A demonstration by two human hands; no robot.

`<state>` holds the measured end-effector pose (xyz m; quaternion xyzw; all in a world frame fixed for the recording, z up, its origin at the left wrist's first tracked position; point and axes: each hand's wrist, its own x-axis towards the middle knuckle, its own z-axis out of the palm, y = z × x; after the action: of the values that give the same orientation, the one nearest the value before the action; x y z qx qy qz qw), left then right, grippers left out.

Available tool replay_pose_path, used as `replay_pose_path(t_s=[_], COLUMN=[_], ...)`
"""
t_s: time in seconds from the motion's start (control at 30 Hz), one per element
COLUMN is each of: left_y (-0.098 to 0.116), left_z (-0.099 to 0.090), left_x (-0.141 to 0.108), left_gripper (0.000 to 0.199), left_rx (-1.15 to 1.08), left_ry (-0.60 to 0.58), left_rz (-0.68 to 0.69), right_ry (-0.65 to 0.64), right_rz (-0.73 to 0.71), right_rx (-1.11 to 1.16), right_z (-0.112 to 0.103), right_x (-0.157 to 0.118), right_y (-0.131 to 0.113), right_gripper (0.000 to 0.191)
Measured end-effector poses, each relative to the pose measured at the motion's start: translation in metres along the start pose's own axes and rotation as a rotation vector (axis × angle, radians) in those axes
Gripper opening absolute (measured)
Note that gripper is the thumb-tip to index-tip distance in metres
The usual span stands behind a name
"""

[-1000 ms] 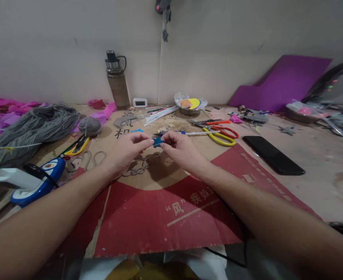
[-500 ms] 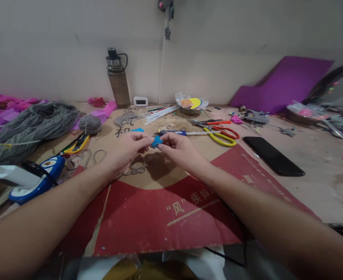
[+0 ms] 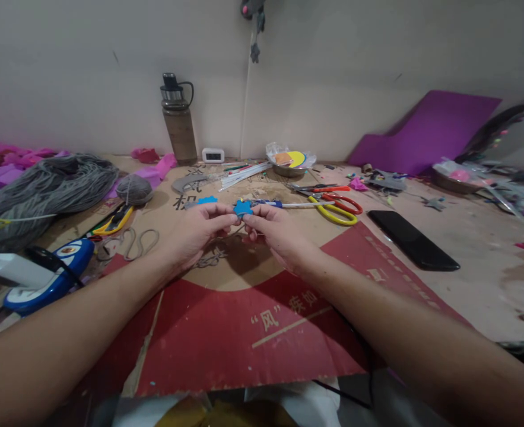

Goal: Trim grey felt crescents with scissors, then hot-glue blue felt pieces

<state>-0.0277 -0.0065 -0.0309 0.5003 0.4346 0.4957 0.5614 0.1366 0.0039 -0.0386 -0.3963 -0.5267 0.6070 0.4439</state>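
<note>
A small blue star-shaped piece (image 3: 243, 208) is held upright between my two hands, above the cardboard. My left hand (image 3: 206, 228) pinches its left edge between thumb and forefinger. From the other side my right hand (image 3: 273, 231) grips its right edge the same way. Grey yarn (image 3: 210, 258) lies in loops on the cardboard below, and a strand runs up towards the fingers. Behind the left fingers lies another blue piece (image 3: 207, 200), partly hidden. A blue-handled tool (image 3: 268, 203) with a pale rod rests just beyond my hands.
Scissors with yellow and red handles (image 3: 339, 214) lie right of centre, near a black phone (image 3: 410, 239). On the left are a grey yarn ball (image 3: 135, 188), a yellow cutter (image 3: 116, 219) and a blue-and-white glue gun (image 3: 50, 276). A bottle (image 3: 179, 127) stands against the wall.
The blue star has turned to face me more, so more of its outline shows. Both hands stay on it, and my right fingers have shifted around its edge. The view has moved slightly.
</note>
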Motion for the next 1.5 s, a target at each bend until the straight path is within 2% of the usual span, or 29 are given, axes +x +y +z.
replay_pose_path(t_s=[0.1, 0.23, 0.37, 0.5, 0.63, 0.8, 1.0, 1.17, 1.27, 1.5], left_y=[0.0039, 0.0043, 0.0022, 0.0023, 0.0011, 0.0016, 0.005, 0.0049, 0.0057, 0.0081], left_z=[-0.0026, -0.0068, -0.0081, -0.0072, -0.0078, -0.0066, -0.0034, -0.0037, -0.0039, -0.0057], left_x=[0.0012, 0.0046, 0.0056, 0.0047, 0.0056, 0.005, 0.0022, 0.0027, 0.0031, 0.0034], left_gripper=[0.021, 0.021, 0.018, 0.017, 0.018, 0.018, 0.02, 0.021, 0.023, 0.019], left_rx=[0.03, 0.184, 0.313, 0.275, 0.201, 0.115, 0.059, 0.036, 0.0, -0.013], left_ry=[0.007, 0.024, 0.057, 0.085, 0.102, 0.121, 0.111, 0.116, 0.144, 0.221], left_rz=[-0.006, 0.08, 0.133, 0.123, 0.108, 0.06, 0.01, -0.001, 0.023, 0.081], right_ry=[0.02, 0.014, -0.001, 0.018, 0.04, 0.048, 0.087, 0.101, 0.06, -0.141], right_rz=[-0.064, -0.159, -0.21, -0.207, -0.188, -0.234, -0.352, -0.358, -0.357, -0.388], right_rx=[-0.183, -0.418, -0.545, -0.458, -0.356, -0.299, -0.469, -0.518, -0.515, -0.589], right_z=[-0.0026, -0.0065, -0.0062, -0.0059, -0.008, -0.0075, -0.0071, -0.0089, -0.0093, -0.0085], right_x=[0.001, 0.0029, 0.0018, 0.0014, 0.0038, 0.0038, 0.0022, 0.0014, 0.0011, 0.0005], right_y=[0.0008, 0.0028, 0.0023, 0.0013, 0.0047, 0.008, 0.0057, 0.0033, 0.0044, 0.0097], right_gripper=[0.017, 0.013, 0.014, 0.009, 0.024, 0.019, 0.012, 0.014, 0.014, 0.014])
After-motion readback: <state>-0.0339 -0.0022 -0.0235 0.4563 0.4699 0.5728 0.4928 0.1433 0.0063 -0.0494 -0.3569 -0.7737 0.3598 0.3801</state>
